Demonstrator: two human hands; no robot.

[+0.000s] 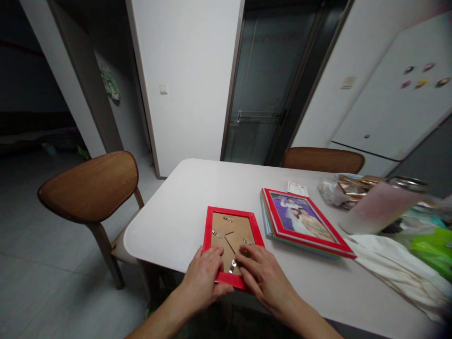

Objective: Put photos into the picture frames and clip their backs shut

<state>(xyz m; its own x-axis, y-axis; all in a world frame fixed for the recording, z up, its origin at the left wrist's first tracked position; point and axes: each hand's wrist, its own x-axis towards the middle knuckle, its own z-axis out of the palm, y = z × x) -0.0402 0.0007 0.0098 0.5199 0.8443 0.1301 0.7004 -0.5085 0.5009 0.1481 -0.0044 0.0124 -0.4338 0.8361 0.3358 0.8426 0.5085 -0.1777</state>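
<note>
A red picture frame (209,226) lies face down at the table's near edge, its brown backboard (219,254) showing. Small metal turn clips (232,266) sit around the board, and a dark stand leg or slot marks its middle. My left hand (205,273) holds the frame's lower left corner, fingers over the side and thumb along the bottom rail. My right hand (263,270) has bent fingers on the lower right of the board, beside the bottom clip, with the thumb by the bottom rail. Its fingertips partly cover the right side.
To the right lies a stack of frames, topped by a red-framed photo (303,217). Beyond are a pink-white bottle (383,207), white cloth gloves (395,263), a green bag (432,252) and a small card (297,188). Wooden chairs (92,188) stand left and behind the white table (169,221).
</note>
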